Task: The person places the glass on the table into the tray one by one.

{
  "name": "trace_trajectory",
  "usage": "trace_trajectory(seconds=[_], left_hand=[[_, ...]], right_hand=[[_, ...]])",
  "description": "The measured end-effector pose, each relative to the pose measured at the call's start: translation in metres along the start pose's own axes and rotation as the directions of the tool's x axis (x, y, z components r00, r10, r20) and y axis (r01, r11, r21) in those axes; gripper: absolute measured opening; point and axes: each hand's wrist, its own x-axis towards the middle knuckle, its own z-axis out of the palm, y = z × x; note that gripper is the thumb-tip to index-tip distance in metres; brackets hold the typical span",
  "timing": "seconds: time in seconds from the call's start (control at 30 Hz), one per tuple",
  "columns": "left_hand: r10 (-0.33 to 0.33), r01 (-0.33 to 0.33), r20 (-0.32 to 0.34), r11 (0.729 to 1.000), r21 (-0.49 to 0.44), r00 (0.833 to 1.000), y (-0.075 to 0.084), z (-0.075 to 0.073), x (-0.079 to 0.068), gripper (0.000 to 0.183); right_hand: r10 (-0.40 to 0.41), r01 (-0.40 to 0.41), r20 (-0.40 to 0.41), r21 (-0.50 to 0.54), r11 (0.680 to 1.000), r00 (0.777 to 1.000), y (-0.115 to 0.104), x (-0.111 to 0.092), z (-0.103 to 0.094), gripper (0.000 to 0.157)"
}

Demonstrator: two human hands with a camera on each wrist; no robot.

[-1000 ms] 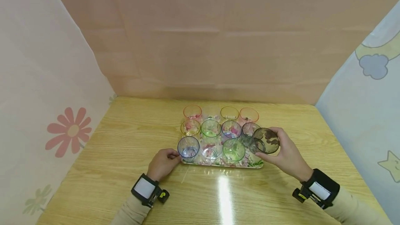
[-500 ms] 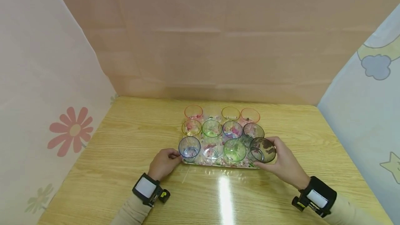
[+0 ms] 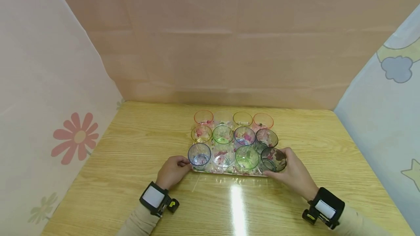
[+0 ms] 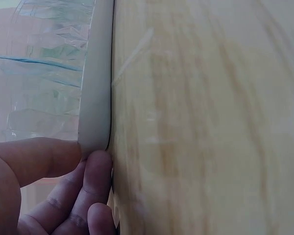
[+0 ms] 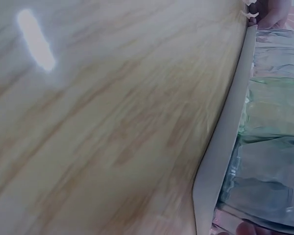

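My right hand (image 3: 293, 174) grips a dark grey see-through cup (image 3: 273, 160) from its right side, at the front right corner of a floral tray (image 3: 229, 173). In the right wrist view that dark cup (image 5: 259, 171) stands upright just inside the tray's pale rim (image 5: 225, 132), beside a green cup (image 5: 274, 107). My left hand (image 3: 172, 172) pinches the tray's front left corner. Its thumb (image 4: 44, 159) lies at the top of the tray's edge (image 4: 95, 88) and fingers lie against the corner below. A blue-rimmed cup (image 3: 199, 155) stands close to this hand.
Several coloured cups stand upright in three rows on the tray, among them a clear cup (image 3: 222, 159) and another dark cup (image 3: 267, 139). Wood-grain table (image 3: 147, 130) surrounds the tray. A tan backdrop (image 3: 210, 46) rises behind, with printed panels (image 3: 393, 112) at the sides.
My right hand has brought the dark grey cup left and nearer, down to the tray's front right corner. My left hand has stayed at the tray's corner.
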Motion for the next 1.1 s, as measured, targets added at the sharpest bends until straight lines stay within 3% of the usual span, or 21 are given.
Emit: trace_trajectory(seconds=[0.37,1.1], left_hand=[[-0.022,0.022,0.007,1.000,0.001,1.000,-0.0002,-0.0007,-0.0004,0.017],[0.005,-0.006,0.016,1.000,0.017,1.000,0.0006,-0.0019,-0.0012,0.018]], right_hand=[[0.017,-0.017,0.028,-0.022,1.000,0.999,-0.0022,0.0018,0.0025,0.095],[0.026,-0.026,0.035,-0.016,1.000,0.999,-0.0049,0.0006,0.0049,0.105]])
